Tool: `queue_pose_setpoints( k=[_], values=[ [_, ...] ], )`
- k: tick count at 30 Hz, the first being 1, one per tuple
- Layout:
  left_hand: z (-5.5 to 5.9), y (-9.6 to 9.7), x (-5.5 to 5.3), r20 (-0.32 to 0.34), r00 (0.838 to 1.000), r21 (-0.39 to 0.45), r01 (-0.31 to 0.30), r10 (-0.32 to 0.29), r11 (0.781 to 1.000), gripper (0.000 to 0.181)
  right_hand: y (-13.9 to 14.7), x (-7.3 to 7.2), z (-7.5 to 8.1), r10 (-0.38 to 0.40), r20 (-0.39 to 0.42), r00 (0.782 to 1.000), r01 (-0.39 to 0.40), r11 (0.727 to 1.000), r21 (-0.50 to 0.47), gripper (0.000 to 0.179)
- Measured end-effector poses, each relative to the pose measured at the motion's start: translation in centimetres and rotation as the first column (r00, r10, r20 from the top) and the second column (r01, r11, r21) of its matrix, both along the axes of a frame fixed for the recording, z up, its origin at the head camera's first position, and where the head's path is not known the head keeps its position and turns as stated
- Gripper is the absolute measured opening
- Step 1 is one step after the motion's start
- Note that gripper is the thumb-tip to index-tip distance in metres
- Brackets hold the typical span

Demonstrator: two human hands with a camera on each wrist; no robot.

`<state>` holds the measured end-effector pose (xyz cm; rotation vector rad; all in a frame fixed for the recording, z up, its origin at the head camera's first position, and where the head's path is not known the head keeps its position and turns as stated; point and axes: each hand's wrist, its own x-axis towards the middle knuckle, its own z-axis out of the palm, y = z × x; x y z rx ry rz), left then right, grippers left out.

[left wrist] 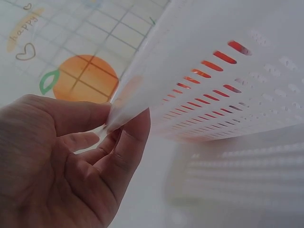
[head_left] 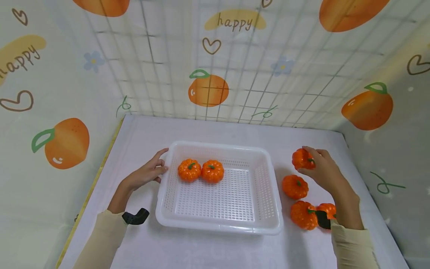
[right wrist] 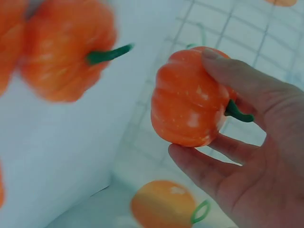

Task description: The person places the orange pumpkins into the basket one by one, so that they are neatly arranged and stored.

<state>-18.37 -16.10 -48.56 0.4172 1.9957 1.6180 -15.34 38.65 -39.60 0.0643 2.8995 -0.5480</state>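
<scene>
Gripping a small orange pumpkin (head_left: 302, 158) in the right hand (head_left: 324, 170) off the tabletop (head_left: 215, 129), right of the white basket (head_left: 267, 186), left hand (head_left: 147, 173) pinching its left rim, two pumpkins (head_left: 201, 170) already inside; risk: smooth round shell rolls out of that fingertip hold.

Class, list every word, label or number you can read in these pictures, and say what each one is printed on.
"happy" on the back wall cloth, in a yellow patch.
"appy" on the left wall cloth, its first letter cut off.
"happy" again in the left wrist view, small and blurred.
Nothing readable on the basket or pumpkins.
</scene>
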Motion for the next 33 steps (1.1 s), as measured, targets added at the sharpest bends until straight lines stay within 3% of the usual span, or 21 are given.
queue_pose_setpoints(
  k=[10, 16, 25, 33],
  values=[
    [-0.1, 0.0, 0.1, -0.005, 1.0, -0.007, -0.006, 0.006, 1.0, 0.066, -5.8, -0.8, 2.5, 0.082, -0.073, 0.994, -0.083, 0.996, -0.01, 0.082],
    [-0.1, -0.1, 0.1, -0.009, 1.0, 0.0, -0.003, 0.003, 1.0, 0.066, -8.7, -0.6, 3.1, 0.134, -0.097, 0.986, -0.137, 0.99, -0.03, 0.082],
    [0.0, -0.1, 0.1, -0.008, 1.0, 0.006, -0.003, 0.003, 1.0, 0.067, -12.1, -0.7, 2.0, 0.245, -0.107, 0.963, -0.251, 0.967, -0.039, 0.077],
    [-0.2, -0.1, 0.0, -0.008, 1.0, 0.011, -0.005, 0.005, 1.0, 0.066, -14.2, -1.0, 0.3, 0.352, -0.133, 0.926, -0.359, 0.933, -0.03, 0.07]
  ],
)
